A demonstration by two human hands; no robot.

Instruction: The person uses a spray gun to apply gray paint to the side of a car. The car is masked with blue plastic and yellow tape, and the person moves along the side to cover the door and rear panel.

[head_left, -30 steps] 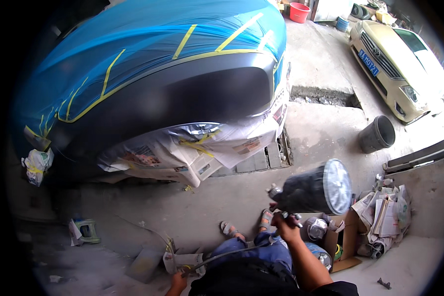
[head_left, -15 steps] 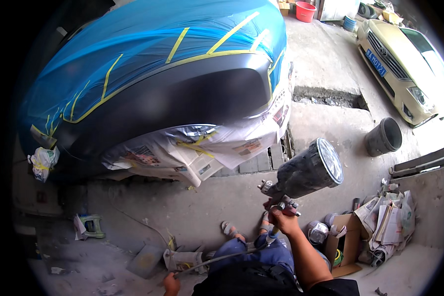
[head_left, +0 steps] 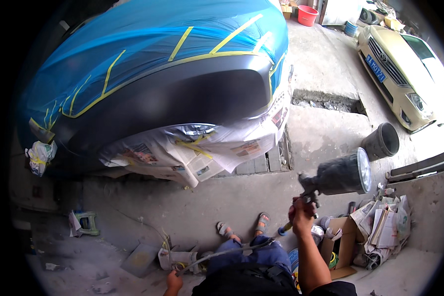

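Observation:
My right hand [head_left: 302,216] is closed on a spray gun [head_left: 310,185] with a large dark cup [head_left: 341,171], raised at the lower right over the floor. At the bottom left, my left hand [head_left: 174,279] is closed on a grey air hose [head_left: 207,258], which runs across my legs toward the gun. Ahead stands a car with a bare dark fender [head_left: 177,93], edged with yellow tape [head_left: 89,110]. Blue plastic sheeting [head_left: 148,34] covers the car above it and newspaper [head_left: 177,165] hangs over the wheel area.
A cream car [head_left: 399,74] is at upper right, near a dark bucket [head_left: 381,140]. A red tub [head_left: 307,16] stands behind. A cardboard box [head_left: 338,246] and paper heap [head_left: 382,227] lie right of my feet. A small green stool [head_left: 87,224] is at left; a trench [head_left: 325,101] crosses the floor.
My right hand and the spray gun have moved to the right, and the gun's angle has changed since half a second ago. My left hand stays low on the hose.

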